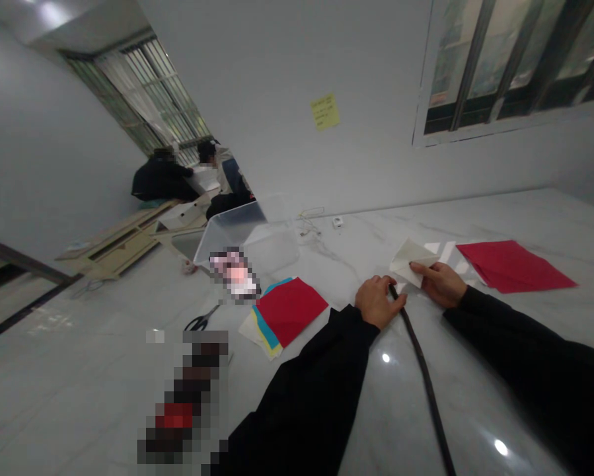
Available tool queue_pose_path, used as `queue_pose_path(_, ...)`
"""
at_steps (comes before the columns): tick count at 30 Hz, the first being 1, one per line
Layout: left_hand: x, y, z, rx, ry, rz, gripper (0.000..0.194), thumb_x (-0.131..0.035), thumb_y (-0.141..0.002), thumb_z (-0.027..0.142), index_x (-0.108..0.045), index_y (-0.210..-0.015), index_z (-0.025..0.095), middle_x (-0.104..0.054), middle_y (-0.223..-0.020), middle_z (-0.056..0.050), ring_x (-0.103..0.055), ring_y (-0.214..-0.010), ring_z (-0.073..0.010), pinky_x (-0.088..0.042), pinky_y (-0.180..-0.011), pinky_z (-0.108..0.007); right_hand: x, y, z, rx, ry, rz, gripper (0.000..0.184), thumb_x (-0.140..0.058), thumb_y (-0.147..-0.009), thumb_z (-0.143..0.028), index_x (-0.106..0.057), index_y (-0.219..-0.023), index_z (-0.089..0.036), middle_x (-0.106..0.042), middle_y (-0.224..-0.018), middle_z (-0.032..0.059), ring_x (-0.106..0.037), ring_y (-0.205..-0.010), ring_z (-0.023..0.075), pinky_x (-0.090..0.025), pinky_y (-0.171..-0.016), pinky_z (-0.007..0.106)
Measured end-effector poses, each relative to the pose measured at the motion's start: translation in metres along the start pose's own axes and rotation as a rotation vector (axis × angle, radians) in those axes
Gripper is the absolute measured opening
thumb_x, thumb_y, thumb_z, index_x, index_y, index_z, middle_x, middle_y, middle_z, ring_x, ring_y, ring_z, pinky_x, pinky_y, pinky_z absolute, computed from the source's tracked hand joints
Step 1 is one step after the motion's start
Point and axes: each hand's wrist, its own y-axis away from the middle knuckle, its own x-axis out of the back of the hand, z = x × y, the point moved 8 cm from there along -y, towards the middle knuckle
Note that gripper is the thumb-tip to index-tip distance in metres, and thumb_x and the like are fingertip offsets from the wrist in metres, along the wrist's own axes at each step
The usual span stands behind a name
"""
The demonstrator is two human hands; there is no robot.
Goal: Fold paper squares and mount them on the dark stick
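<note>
My left hand rests on the white marble table, fingers curled, touching the end of a dark cable that runs toward me. My right hand presses its fingers on a folded white paper lying flat on the table. Both arms are in black sleeves. A red paper sheet lies just right of my right hand. Left of my left hand sits a small stack of coloured papers with red on top.
A clear plastic box stands at the back left of the table. Black scissors lie near the coloured stack. A yellow note sticks to the wall. Two people sit at a far desk by a window.
</note>
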Motion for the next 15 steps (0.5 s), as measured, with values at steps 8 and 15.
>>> queue_pose_path(8,-0.001,-0.004,-0.008,0.061,-0.043,-0.038,0.011,-0.06,-0.079,0.026,-0.068,-0.084,0.021,-0.062,-0.075,-0.001,-0.057,-0.073,-0.0164,-0.04,-0.069,-0.029,-0.003,0.001,-0.002,0.003,0.035,-0.012,0.028,-0.083,-0.066,-0.029,-0.073,-0.09,-0.02,-0.076,-0.095,0.0063,-0.072,-0.089,0.0224,-0.06,-0.077,0.028)
queue_pose_path(15,0.0,-0.005,-0.01,0.027,-0.025,-0.05,0.019,-0.069,-0.072,0.033,-0.067,-0.086,0.021,-0.062,-0.079,-0.002,-0.056,-0.072,-0.0179,-0.04,-0.068,-0.03,-0.005,0.003,-0.001,-0.006,0.056,-0.029,0.027,-0.081,-0.067,-0.032,-0.074,-0.09,-0.019,-0.076,-0.097,0.0068,-0.072,-0.089,0.0229,-0.06,-0.079,0.03)
